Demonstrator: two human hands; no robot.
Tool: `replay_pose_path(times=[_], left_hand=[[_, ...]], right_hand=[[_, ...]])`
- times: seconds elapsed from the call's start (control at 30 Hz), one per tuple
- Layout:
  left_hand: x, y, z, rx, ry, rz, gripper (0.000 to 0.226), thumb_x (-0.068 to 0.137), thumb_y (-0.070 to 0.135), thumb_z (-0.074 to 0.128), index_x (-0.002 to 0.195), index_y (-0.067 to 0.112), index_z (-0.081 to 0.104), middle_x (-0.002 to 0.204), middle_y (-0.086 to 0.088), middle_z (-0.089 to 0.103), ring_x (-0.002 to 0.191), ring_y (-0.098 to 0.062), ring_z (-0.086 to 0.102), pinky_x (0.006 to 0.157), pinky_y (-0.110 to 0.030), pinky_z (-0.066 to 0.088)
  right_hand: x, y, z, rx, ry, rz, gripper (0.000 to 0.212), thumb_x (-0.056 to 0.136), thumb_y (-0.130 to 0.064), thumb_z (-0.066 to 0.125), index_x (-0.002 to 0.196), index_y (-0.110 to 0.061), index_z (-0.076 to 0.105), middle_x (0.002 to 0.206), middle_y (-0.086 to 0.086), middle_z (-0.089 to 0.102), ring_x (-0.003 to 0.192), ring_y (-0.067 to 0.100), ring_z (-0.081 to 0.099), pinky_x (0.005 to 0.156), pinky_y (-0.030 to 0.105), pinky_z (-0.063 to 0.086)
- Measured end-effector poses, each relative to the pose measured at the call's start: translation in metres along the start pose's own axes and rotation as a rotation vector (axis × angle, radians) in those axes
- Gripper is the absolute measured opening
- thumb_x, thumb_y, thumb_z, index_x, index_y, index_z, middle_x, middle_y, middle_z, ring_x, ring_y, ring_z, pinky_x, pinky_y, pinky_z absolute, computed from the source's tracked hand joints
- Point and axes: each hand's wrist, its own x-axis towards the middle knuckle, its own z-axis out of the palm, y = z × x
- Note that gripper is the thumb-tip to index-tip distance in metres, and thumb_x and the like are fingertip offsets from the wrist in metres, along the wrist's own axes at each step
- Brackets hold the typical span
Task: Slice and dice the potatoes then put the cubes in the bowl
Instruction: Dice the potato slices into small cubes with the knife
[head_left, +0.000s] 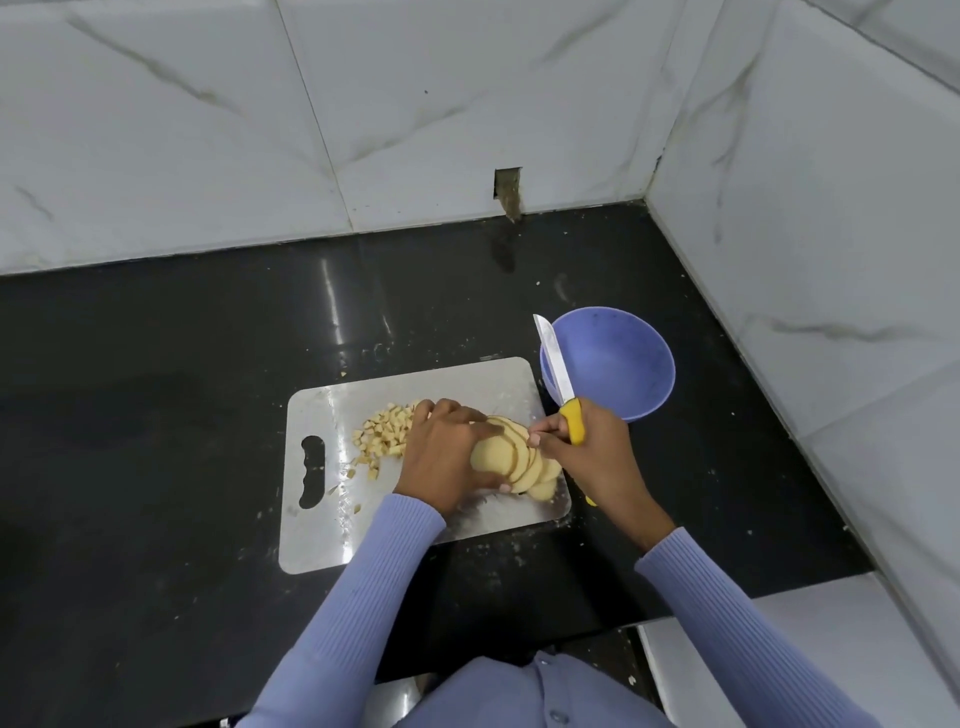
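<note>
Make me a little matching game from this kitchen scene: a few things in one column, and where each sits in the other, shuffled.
Things:
1. potato cubes
2. potato slices
3. knife
4. bowl

Places:
A. held in the right hand, blade pointing away from the person
B. on the black counter, just right of the cutting board
C. piled on the board to the left of the left hand
D. fanned out on the board, under the left hand's fingers

Pairs: 1-C, 2-D, 3-A, 4-B
</note>
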Motion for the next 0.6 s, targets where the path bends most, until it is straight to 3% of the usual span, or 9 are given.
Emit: replay_pose_path(times=[0.13,0.3,0.37,0.47,0.6], left_hand=[[0.001,0.003,-0.005,0.045,0.001,0.005,0.067,0.069,0.065,0.066,0.129,0.037,0.053,0.127,0.009,0.059,0.117,-0.017,0.041,0.094,-0.033,0.020],[-0.001,0.008,-0.011,-0.018,0.081,-0.038,0.069,0.067,0.056,0.073,0.129,0.032,0.054,0.121,0.005,0.061,0.114,-0.018,0.043,0.092,-0.033,0.019],[-0.004,0.007,-0.013,-0.046,0.137,-0.037,0.065,0.066,0.054,0.074,0.124,0.030,0.058,0.120,0.005,0.062,0.113,-0.018,0.046,0.092,-0.032,0.017],[-0.014,-0.001,-0.014,-0.120,0.254,-0.045,0.055,0.056,0.049,0.081,0.104,0.024,0.070,0.104,0.002,0.068,0.100,-0.022,0.057,0.089,-0.033,0.020],[-0.045,-0.026,-0.015,-0.170,0.285,-0.159,0.055,0.046,0.047,0.085,0.096,0.025,0.073,0.101,0.001,0.069,0.096,-0.023,0.060,0.092,-0.033,0.021]], right_hand=[[-0.004,0.003,0.001,0.019,0.002,-0.015,0.011,0.080,-0.004,0.072,0.080,0.003,0.063,0.072,-0.008,0.069,0.072,-0.003,0.064,0.079,0.019,0.047],[-0.009,0.004,0.002,0.033,0.014,-0.016,0.016,0.080,-0.004,0.073,0.081,0.005,0.061,0.070,-0.007,0.065,0.070,-0.004,0.062,0.071,0.015,0.045],[-0.010,0.005,0.004,0.057,0.013,0.003,0.017,0.081,-0.006,0.073,0.082,0.003,0.058,0.068,-0.009,0.064,0.071,0.000,0.064,0.073,0.023,0.052],[-0.010,0.002,0.008,0.058,-0.026,0.049,0.019,0.085,-0.015,0.070,0.087,-0.005,0.053,0.082,0.005,0.065,0.077,0.012,0.068,0.075,0.040,0.058],[-0.015,-0.013,0.021,-0.030,-0.201,0.039,0.009,0.096,-0.018,0.054,0.099,-0.015,0.046,0.097,0.004,0.063,0.076,0.012,0.070,0.067,0.041,0.060]])
